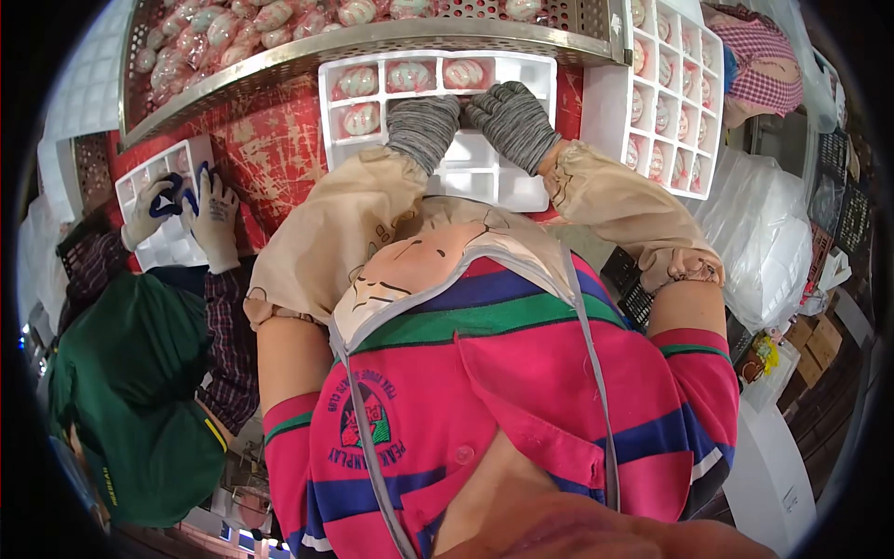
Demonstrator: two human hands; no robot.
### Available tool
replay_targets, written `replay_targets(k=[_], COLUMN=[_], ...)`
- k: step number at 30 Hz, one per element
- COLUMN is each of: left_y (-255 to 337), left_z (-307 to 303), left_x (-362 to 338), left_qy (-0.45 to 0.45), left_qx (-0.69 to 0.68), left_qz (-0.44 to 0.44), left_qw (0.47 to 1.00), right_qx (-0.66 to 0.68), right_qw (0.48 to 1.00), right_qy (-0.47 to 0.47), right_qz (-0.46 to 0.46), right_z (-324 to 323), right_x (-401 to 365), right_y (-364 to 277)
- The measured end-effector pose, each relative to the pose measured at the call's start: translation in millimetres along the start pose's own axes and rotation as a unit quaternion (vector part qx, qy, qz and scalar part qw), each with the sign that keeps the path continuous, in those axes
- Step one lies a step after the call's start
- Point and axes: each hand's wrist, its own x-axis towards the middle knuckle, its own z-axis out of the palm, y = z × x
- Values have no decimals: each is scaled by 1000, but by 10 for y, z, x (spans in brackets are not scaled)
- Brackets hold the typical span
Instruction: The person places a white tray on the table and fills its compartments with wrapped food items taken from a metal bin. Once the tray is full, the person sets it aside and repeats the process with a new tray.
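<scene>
A white foam tray [440,58] with square compartments lies in front of me. Several pale eggs in clear, red-printed wrap, such as one wrapped egg [409,76], sit in its far rows; nearer compartments are bare. In a grey knit glove, my left hand [424,129] is over the tray's middle, its fingers bent inward. My right hand [512,123], gloved the same way, is just right of it with curled fingers over the right compartments. Both sets of fingertips come close together below the third egg of the far row. Whatever they hold, if anything, is hidden.
A perforated metal bin [456,35] heaped with wrapped eggs stands beyond the tray. At right is another foam tray [622,140] filled with eggs. A co-worker's gloved hands [212,219] are at a smaller foam tray [172,244] at left. The red tabletop [279,158] is scratched.
</scene>
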Motion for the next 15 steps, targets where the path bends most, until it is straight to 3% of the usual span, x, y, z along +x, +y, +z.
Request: replay_targets(k=[1, 3, 5, 6, 7, 8, 10, 11, 12, 13, 14, 15], left_y=[25, 57, 58, 16, -17, -30, -45, -40, 43, 125, 209, 242], left_z=[-6, -177, -254, -175, -97, -53, 103, 145, 4, -124, -241, -293], left_x=[1, -41, -68, -105, -168, -254, -288, -307, -323, -326, -329, -330], left_qy=[10, -13, -30, 5, 36, 124, 151, 180, 60, 60, -27, -114], left_qx=[31, -2, -36, -36, -36, -36, 4, 42, 63, 63, 62, 61], left_qz=[-8, -16, -26, -6, 15, 35, 46, 57, 34, 32, -12, -55], left_qw=[999, 1000, 999, 999, 999, 991, 987, 981, 996, 996, 998, 990], right_qx=[1, 95, 198, 244, 307, 196, 162, 166, 30, -108, -107, -112], right_qw=[1000, 967, 975, 967, 937, 960, 945, 944, 979, 987, 987, 977], right_qy=[-1, -225, -61, -4, 118, 73, -22, -22, 9, 40, 41, -86], right_qz=[-1, 78, 84, 67, 118, 187, 284, 285, 202, 112, 110, 157], right_z=[-138, -468, -616, -751, -699, -933, -1166, -855, -384, -125, -173, -249], right_x=[82, 292, 347, 494, 568, 748, 1091, 1150, 1200, 1233, 1299, 1408], right_y=[-23, 1, 195, 380, 554, 652, 874, 1126, 1474, 1659, 1625, 1571])
